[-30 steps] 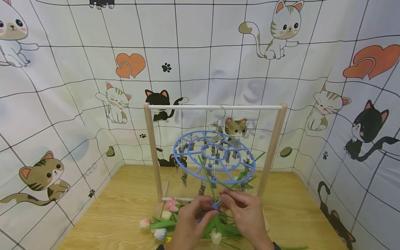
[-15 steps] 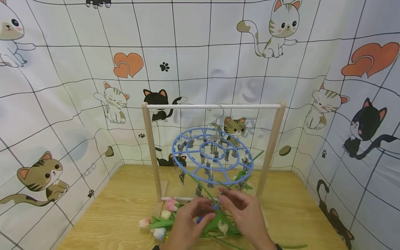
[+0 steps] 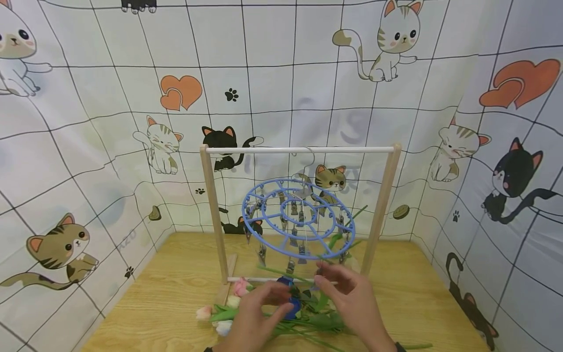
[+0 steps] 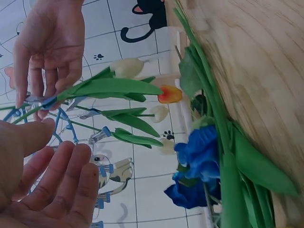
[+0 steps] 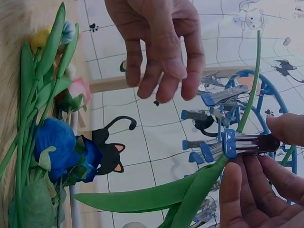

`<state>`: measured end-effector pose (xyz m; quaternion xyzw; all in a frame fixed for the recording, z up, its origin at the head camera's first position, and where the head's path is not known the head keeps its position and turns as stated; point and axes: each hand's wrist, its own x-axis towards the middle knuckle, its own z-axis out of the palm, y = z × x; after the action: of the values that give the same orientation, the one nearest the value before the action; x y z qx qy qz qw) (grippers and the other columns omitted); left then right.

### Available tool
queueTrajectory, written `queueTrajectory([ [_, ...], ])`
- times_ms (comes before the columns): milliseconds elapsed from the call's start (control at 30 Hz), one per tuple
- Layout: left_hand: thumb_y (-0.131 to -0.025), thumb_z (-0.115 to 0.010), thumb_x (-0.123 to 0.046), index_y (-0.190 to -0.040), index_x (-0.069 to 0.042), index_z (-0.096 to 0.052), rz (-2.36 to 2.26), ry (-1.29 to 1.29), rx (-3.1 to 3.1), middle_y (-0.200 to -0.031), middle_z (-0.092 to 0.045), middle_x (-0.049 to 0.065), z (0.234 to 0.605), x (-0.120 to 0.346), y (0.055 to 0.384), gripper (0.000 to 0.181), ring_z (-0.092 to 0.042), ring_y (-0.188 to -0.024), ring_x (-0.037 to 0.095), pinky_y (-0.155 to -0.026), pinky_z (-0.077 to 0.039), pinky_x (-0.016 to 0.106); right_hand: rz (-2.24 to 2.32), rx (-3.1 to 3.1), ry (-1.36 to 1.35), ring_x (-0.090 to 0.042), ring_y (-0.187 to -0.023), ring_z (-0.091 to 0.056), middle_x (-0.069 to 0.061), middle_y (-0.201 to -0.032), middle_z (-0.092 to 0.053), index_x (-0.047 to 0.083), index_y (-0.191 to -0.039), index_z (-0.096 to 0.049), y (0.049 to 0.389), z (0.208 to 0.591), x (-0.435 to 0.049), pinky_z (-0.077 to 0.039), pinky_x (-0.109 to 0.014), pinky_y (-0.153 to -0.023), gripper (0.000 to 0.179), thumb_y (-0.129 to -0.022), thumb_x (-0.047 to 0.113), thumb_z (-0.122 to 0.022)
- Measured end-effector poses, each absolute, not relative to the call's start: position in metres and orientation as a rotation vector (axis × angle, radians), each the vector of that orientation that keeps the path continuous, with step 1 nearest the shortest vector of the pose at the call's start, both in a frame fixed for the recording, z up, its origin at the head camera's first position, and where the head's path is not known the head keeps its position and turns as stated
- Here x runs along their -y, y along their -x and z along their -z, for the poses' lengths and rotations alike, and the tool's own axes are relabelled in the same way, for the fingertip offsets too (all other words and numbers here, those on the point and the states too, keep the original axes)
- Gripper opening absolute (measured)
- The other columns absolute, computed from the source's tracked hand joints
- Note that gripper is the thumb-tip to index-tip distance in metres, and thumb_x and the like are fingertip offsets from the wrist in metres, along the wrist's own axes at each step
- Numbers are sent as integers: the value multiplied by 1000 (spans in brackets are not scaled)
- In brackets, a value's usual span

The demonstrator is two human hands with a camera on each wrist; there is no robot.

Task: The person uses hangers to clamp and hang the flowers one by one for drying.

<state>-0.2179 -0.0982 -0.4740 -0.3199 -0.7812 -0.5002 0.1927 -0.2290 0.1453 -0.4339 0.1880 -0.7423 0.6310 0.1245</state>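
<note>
In the right wrist view my right hand pinches the handle end of a metal clip with blue tips, between thumb and fingers. Those tips bite on a green tulip stem, whose leaves hang below. A white tulip head shows at its end in the left wrist view. My left hand is apart from the stem, fingers loosely bent and holding nothing. Just beyond the hands hangs a round blue drying hanger with several clips. Two more white tulips hang clipped nearby.
A wooden rack with a white top rail carries the hanger, its posts on either side. On the wooden table lie more artificial flowers, including a pink tulip and blue blooms. Cat-print cloth surrounds the table.
My left hand has drawn away to the left from the clip and stem. The right hand has shifted slightly right with the clip. The hanger has turned a little.
</note>
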Motion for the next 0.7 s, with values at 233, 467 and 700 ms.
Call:
queueTrajectory([
  [233, -96, -72, -27, -123, -29, -60, 1355, 843, 2324, -108, -67, -12, 483, 112, 223, 30, -67, -95, 11, -80, -59, 34, -1777, 2158, -471, -19, -97, -68, 6, -114, -70, 22, -116, -72, 233, 436, -152, -58, -35, -83, 24, -93, 26, -76],
  [467, -96, -71, -36, -117, -31, -61, 1314, 809, 2436, -107, -67, -14, 492, 122, 228, 24, -66, -94, 9, -80, -59, 36, -1745, 2154, -440, -21, -95, -68, 4, -110, -71, 20, -114, -72, 239, 437, -159, -58, -33, -82, 23, -92, 21, -77],
  [700, -97, -72, -25, -112, -27, -66, 1235, 808, 2525, -106, -69, -7, 499, 129, 231, 17, -65, -96, 11, -83, -58, 40, -1684, 2170, -409, -18, -97, -68, 6, -108, -71, 22, -113, -72, 245, 438, -168, -58, -32, -80, 24, -92, 31, -76],
])
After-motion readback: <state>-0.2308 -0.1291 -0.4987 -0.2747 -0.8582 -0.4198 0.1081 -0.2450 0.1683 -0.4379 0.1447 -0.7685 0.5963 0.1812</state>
